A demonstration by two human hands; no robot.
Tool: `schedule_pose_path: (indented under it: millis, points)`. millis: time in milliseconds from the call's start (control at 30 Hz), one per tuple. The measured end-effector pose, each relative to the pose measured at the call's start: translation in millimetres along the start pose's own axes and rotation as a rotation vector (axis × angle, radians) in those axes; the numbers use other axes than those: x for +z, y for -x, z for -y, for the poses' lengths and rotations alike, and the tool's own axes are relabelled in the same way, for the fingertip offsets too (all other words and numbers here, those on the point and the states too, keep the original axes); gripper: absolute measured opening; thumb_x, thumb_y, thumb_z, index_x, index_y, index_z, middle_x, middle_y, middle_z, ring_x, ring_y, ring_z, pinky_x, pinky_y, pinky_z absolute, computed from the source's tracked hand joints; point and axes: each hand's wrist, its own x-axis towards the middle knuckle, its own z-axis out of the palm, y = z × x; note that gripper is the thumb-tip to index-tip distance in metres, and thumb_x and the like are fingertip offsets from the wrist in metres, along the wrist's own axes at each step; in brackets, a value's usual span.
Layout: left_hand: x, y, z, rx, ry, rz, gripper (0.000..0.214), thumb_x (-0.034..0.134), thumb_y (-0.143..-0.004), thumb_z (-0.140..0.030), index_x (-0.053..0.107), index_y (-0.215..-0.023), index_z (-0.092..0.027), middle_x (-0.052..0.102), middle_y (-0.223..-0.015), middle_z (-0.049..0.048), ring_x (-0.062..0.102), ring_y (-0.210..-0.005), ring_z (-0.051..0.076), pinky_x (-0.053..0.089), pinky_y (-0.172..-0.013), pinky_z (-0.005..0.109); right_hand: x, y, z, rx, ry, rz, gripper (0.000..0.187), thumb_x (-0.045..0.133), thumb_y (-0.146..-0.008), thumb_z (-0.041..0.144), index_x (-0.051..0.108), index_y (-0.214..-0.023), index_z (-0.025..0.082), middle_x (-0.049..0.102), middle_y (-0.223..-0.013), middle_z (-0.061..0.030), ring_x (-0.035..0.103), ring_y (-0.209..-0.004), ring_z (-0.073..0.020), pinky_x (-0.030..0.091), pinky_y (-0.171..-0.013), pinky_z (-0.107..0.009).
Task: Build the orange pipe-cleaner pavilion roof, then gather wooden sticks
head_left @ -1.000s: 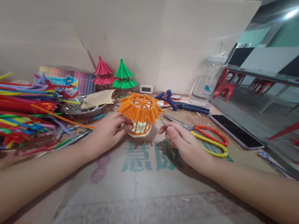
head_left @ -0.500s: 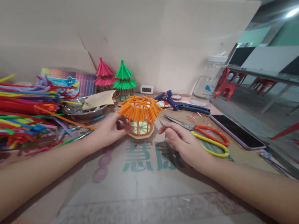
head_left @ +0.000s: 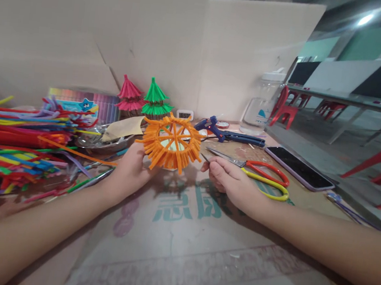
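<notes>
My left hand (head_left: 132, 169) grips a small orange pipe-cleaner pavilion (head_left: 171, 144) from the left side. The model is lifted and tipped so that its spoked roof faces me. My right hand (head_left: 230, 181) rests on the cardboard-covered table (head_left: 199, 256) just right of the model. Its fingers are pinched round a thin metal tool (head_left: 205, 158) with a pointed tip that aims at the model. Red and yellow scissors (head_left: 259, 170) lie right behind that hand.
A big heap of coloured pipe cleaners (head_left: 17, 138) fills the left. A metal dish (head_left: 104, 141), pink and green pavilions (head_left: 144, 97), a blue glue gun (head_left: 227, 133), a phone (head_left: 298, 168) and a water jug (head_left: 262, 104) stand around. Cardboard walls close the back.
My left hand has raised the orange pavilion off the table and tilted its roof toward me. My right hand has stayed in place with the thin tool.
</notes>
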Motion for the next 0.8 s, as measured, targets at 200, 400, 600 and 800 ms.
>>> schedule_pose_path:
  millis: [200,400,600,800]
  points:
    - [-3.1,-2.0,-1.6,0.083,-0.065,-0.03,0.015,0.056,-0.09,-0.022,0.071,-0.092,-0.023,0.077,-0.104,0.0078,0.071,-0.107,0.031,0.058,-0.101,0.05,1.3,-0.3,-1.9,0.047,-0.041,0.031,0.042,0.051,-0.102,0.06,0.064,-0.1,0.02,0.032,-0.065,0.0066,0.028,-0.056,-0.0131,0.024,-0.051,-0.028]
    - [-1.5,-0.7,1.3,0.097,-0.112,-0.042,0.017,0.055,-0.089,-0.021,0.071,-0.095,-0.023,0.076,-0.108,0.0089,0.069,-0.111,0.032,0.056,-0.103,0.052,2.5,0.4,1.1,0.077,-0.164,0.068,0.046,0.053,-0.1,0.065,0.062,-0.099,0.02,0.03,-0.063,0.0079,0.025,-0.054,-0.0117,0.018,-0.047,-0.027]
    - [0.8,6.2,12.9,0.055,-0.144,-0.036,0.019,0.056,-0.091,-0.026,0.071,-0.102,-0.02,0.075,-0.118,0.0139,0.068,-0.114,0.036,0.056,-0.101,0.056,3.1,1.0,0.5,0.077,-0.163,0.052,0.046,0.056,-0.099,0.066,0.063,-0.098,0.02,0.029,-0.063,0.0081,0.025,-0.054,-0.0116,0.017,-0.047,-0.026]
    - [1.5,7.0,13.1,0.034,-0.127,-0.019,0.02,0.056,-0.093,-0.029,0.071,-0.103,-0.02,0.075,-0.117,0.0137,0.068,-0.116,0.036,0.056,-0.103,0.057,2.2,-0.7,-3.3,0.078,-0.114,0.034,0.043,0.055,-0.101,0.061,0.066,-0.098,0.02,0.03,-0.062,0.008,0.025,-0.053,-0.0117,0.019,-0.048,-0.026]
